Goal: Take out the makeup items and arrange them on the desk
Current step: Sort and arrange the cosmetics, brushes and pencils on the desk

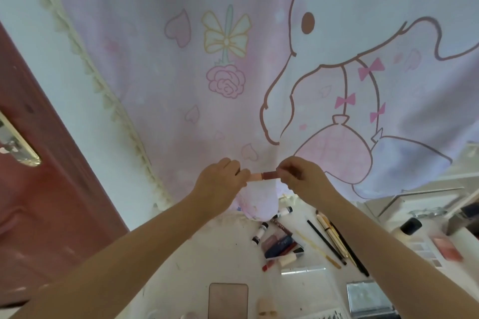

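Forearms: both bare arms reach up and away from the camera, and they meet at the middle of the view.
Left hand: its fingers are curled round the pale peach end of a small stick, pinching it.
Right hand: its fingers are curled and pinch the dark brown end of the same stick.
Lipstick-like stick: it is held level between the two hands, in the air above the desk, in front of the pink cartoon curtain. It may be a cap and a body; the blur does not let me say.
Desk: a cluster of tubes and lipsticks lies below the hands, with a row of pencils just to its right and a pink compact near the bottom edge.
Step in hand: it looks as though the person is pulling the stick apart or pressing it shut.
Doing it well: I would keep the two ends in line, pull or push straight with no twist off axis, and grip close to the seam so that neither half slips.
Placement advice: set it down beside the tube cluster, parallel to its neighbours, not on top of them.
Risk: held up high like this, a loose half could drop among the tubes and scatter them.
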`<state>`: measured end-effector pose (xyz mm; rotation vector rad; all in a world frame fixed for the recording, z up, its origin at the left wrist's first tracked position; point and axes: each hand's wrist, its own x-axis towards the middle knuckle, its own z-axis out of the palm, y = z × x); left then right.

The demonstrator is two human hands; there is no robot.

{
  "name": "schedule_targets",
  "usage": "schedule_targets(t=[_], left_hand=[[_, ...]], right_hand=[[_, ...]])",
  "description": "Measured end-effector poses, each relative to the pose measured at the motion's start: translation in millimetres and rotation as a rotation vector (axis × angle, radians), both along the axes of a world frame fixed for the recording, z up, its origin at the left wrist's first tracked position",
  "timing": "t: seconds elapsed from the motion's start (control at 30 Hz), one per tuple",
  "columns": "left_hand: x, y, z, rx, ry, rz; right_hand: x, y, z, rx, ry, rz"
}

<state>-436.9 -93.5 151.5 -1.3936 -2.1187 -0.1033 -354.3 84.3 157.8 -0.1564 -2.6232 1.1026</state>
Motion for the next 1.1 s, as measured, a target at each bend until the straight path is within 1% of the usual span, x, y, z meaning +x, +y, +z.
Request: schedule_targets(t=[0.07, 0.13, 0.17, 0.23, 0.27, 0.3, 0.37, 0.47, 0.53, 0.63, 0.7, 0.73, 0.77, 0.8, 0.87, 0.93, 1.03, 1.1], left_hand=[[-1.5, -0.3, -1.1, 0.028, -0.008, 0.008], [-3.9, -0.2, 0.9, 0.056, -0.013, 0.012], [-4.5, 0.3, 2.6, 0.066, -0.012, 0.014], [-5.1, 1.9, 5.0, 0.076, 0.008, 0.009], [-5.1, 3.0, 5.6, 0.080, 0.020, 0.005], [-4.9, 4.1, 6.0, 0.080, 0.030, 0.002], [-5.0, 5.5, 4.6, 0.076, 0.043, -0.005], [-5.5, 5.2, -1.3, 0.070, 0.048, -0.001], [-6.6, 5.5, -5.5, 0.061, 0.047, 0.003], [-6.8, 6.9, -7.8, 0.062, 0.036, -0.011], [-6.6, 7.0, -7.3, 0.074, 0.028, -0.026], [-6.8, 6.5, -7.2, 0.077, 0.025, -0.033], [-6.8, 5.7, -7.1, 0.075, 0.022, -0.036], [-6.9, 4.9, -7.1, 0.073, 0.018, -0.035], [-7.4, 3.4, -6.6, 0.077, 0.009, -0.029], [-7.7, 2.4, -5.7, 0.087, 0.004, -0.023], [-8.0, 2.2, -3.8, 0.084, 0.018, -0.014], [-8.1, 1.7, -3.9, 0.078, 0.025, -0.017]], right_hand=[[2.1, 1.5, -1.2, 0.010, 0.138, 0.052], [3.8, 2.8, -1.5, -0.045, 0.184, 0.097], [4.0, 3.0, 0.8, -0.105, 0.159, 0.103], [1.2, 0.9, 6.2, -0.230, 0.031, 0.052], [-1.3, 1.6, 6.9, -0.222, -0.037, 0.021], [-3.4, 4.2, 5.8, -0.152, -0.078, 0.009], [-1.6, 5.5, 5.0, -0.034, -0.071, 0.002], [6.4, 9.3, -0.8, -0.158, 0.059, 0.077], [8.0, 10.1, -2.7, -0.185, 0.063, 0.097], [3.8, 7.3, -0.2, -0.192, -0.078, 0.033], [1.4, 7.8, 0.5, -0.087, -0.185, 0.033], [0.9, 7.7, 0.4, -0.014, -0.205, 0.040], [1.1, 7.3, 0.5, 0.034, -0.181, 0.038], [1.9, 7.0, 0.5, 0.040, -0.127, 0.031], [3.6, 7.1, -0.1, -0.051, 0.020, 0.033], [4.3, 8.4, -0.7, -0.159, 0.077, 0.064], [1.1, 7.2, 0.0, -0.229, -0.060, 0.041], [-3.1, 7.6, -2.2, -0.207, -0.164, -0.005]])
